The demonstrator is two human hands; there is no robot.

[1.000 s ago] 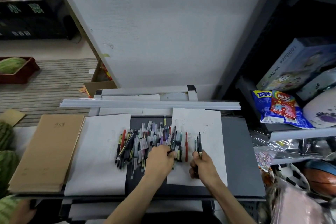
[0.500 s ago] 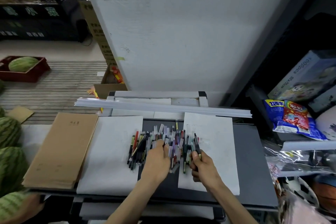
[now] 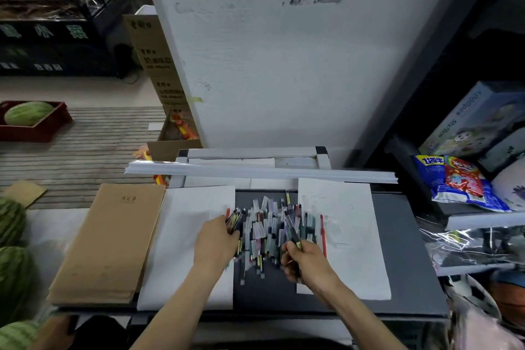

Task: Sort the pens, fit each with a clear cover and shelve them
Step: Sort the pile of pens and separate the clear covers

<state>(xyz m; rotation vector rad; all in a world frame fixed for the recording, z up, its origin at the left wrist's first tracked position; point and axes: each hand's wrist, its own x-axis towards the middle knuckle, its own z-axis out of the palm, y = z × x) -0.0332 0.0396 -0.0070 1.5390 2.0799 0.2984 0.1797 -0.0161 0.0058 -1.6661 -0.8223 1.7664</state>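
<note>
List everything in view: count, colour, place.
table: one, grey, in front
pens: many, mixed colours, heaped at its middle
red pen: one, red, on the right sheet
sheets: two, white, either side of the heap
pads: one stack, brown, left end
strips: a bundle, white, along the far edge
melons: at least four, green, far left; one in a red crate
snack bag: one, blue and red, right shelf
box: one, pale blue, above the bag
left grip: heap's left edge, on pens, hold unclear
right grip: holds a dark pen
</note>
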